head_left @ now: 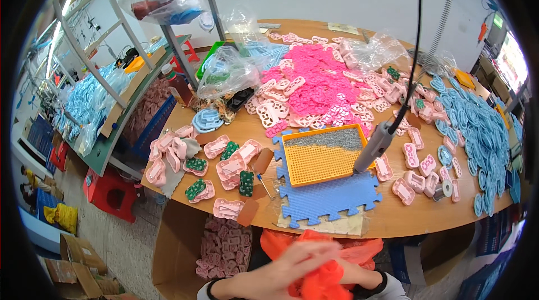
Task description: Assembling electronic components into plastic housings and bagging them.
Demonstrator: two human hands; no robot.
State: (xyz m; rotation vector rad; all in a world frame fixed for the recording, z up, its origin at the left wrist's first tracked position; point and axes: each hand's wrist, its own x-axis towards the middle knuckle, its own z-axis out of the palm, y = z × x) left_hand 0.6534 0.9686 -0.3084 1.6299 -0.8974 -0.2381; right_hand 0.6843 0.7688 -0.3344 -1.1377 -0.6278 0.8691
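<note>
Head view: apparently midway, with the red plastic bag (323, 283) crumpled, not yet set aside, just nearer than the surface (396, 216); farther left, pink plastic shells (227, 208) lying loose. Bag beside both left hand (285, 269) and right hand (352, 273); fingers blurred or hidden, cannot tell whether grasping.

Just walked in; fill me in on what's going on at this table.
A person has the left hand and right hand at a bunched red plastic bag, just in front of the table edge; blur hides the exact grip. On the table, a yellow tray with small grey pieces sits on a blue foam mat, beneath a grey electric screwdriver. Pink plastic casings, some with green circuit boards, lie left; light-blue plastic parts are heaped right.
</note>
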